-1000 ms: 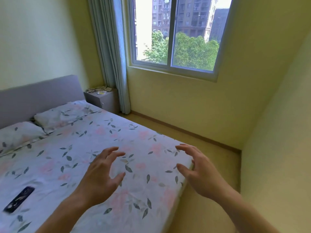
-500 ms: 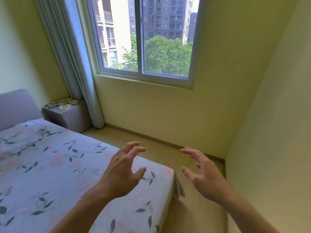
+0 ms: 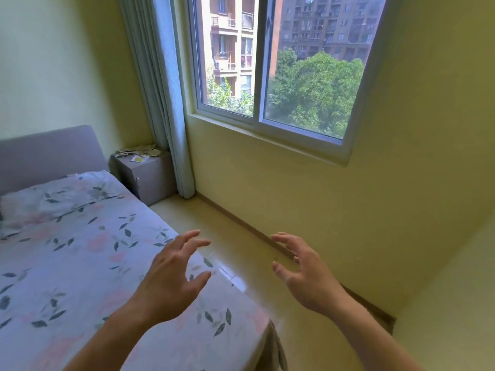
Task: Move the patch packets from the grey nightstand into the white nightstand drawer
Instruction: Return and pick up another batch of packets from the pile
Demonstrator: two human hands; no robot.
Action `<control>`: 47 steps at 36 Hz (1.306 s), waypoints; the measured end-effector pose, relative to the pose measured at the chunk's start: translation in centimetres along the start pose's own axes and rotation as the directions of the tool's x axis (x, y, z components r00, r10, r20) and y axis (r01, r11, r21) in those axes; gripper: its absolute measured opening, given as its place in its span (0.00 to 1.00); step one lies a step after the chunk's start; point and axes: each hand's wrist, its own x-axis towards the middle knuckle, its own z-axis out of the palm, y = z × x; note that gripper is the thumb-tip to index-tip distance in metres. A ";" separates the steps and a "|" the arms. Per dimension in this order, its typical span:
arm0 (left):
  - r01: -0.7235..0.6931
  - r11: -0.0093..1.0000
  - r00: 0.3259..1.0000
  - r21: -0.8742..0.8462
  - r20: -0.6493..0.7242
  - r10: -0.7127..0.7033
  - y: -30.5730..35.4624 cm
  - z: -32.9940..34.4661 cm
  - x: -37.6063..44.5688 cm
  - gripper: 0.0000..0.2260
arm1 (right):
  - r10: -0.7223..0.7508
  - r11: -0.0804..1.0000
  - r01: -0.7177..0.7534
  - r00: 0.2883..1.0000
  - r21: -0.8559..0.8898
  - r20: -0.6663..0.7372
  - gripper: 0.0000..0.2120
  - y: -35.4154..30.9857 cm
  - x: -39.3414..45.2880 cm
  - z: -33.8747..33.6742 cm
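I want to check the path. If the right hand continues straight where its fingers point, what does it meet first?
Probably the yellow wall under the window; the right hand has only beige floor beneath. Depth is unclear.

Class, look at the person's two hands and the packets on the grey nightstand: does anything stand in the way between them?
Nothing visible does. Both the left hand and right hand are empty, and bare floor runs alongside the bed to the grey nightstand, where the packets lie.
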 end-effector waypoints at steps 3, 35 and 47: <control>0.067 0.998 0.997 0.023 -0.030 -0.066 -0.3 1.3 2.8 0.24 | -0.037 0.999 0.038 0.999 -0.014 0.030 0.27 1.8 4.1 -2.0; 0.151 0.988 0.987 0.037 -0.058 -0.149 10.5 20.6 54.7 0.25 | -0.129 0.989 0.138 0.980 -0.046 0.151 0.25 24.8 51.7 -26.5; 0.552 0.833 0.792 0.040 -0.336 -0.509 0.2 13.5 58.0 0.23 | -0.433 0.871 0.490 0.740 0.027 0.514 0.25 13.7 71.9 -15.7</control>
